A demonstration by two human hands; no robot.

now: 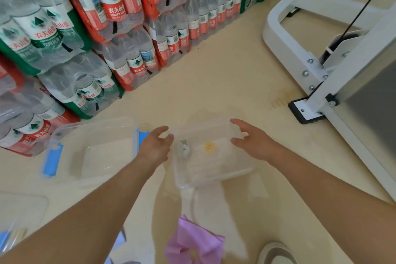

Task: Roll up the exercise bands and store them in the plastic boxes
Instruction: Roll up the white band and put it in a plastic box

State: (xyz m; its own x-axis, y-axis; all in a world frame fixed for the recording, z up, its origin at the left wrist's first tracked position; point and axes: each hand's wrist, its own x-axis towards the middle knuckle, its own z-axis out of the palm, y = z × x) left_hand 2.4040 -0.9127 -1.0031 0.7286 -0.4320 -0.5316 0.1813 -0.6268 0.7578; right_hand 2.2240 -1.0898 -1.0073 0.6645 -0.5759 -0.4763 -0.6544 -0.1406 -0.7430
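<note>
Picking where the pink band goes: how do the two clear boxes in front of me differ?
The left box carries blue latches; the right box shows none. The right box has a yellow sticker and a small white item in it; I see nothing in the left box. The left hand and right hand flank the right box, not the left box. Both are clear plastic.
</note>
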